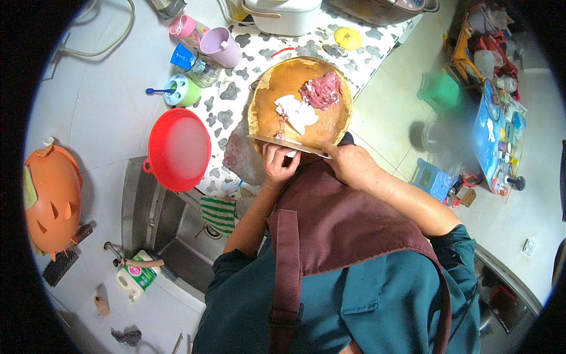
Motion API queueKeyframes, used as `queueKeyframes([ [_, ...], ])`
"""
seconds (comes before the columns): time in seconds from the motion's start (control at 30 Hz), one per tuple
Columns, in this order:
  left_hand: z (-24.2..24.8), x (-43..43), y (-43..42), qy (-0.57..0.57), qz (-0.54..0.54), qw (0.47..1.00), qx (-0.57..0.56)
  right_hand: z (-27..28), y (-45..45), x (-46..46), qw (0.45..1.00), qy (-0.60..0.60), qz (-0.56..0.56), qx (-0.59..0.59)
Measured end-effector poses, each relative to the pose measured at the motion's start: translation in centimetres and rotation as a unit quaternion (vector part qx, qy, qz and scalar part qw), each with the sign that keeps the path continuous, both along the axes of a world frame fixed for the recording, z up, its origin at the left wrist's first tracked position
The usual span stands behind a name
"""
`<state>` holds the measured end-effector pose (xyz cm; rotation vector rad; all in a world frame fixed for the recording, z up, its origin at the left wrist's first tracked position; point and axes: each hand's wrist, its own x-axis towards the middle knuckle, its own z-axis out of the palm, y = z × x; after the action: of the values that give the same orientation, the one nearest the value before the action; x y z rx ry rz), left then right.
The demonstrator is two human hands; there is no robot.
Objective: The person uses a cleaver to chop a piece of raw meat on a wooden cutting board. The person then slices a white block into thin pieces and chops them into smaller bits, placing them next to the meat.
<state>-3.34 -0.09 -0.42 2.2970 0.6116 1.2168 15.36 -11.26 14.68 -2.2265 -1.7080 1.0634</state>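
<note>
On a round wooden chopping board lie a heap of sliced red meat and, nearer to me, a pile of white fat pieces. My right hand is closed on the handle end of a wide knife, probably a cleaver, whose blade crosses the board's near edge. My left hand is behind the blade, fingertips close to it, with a small whitish piece at its thumb and fingers. The blade hides part of what the left hand touches.
A red plastic basin with cloudy contents stands left, beside a steel sink with a striped cloth. Cups, a jar and a toothbrush holder are at the upper left. A white appliance and a yellow round item lie beyond the board.
</note>
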Motion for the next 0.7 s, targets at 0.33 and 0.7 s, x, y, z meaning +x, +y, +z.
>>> queueKeyframes([
  [0.33,-0.2,-0.3,0.5,0.025,-0.025,0.999,0.018,2.6,-0.7,0.7,0.999,0.012,0.013,-0.049],
  [0.7,0.0,-0.6,0.4,0.047,-0.018,0.999,0.005,2.0,-0.4,0.6,0.997,0.052,0.010,-0.052],
])
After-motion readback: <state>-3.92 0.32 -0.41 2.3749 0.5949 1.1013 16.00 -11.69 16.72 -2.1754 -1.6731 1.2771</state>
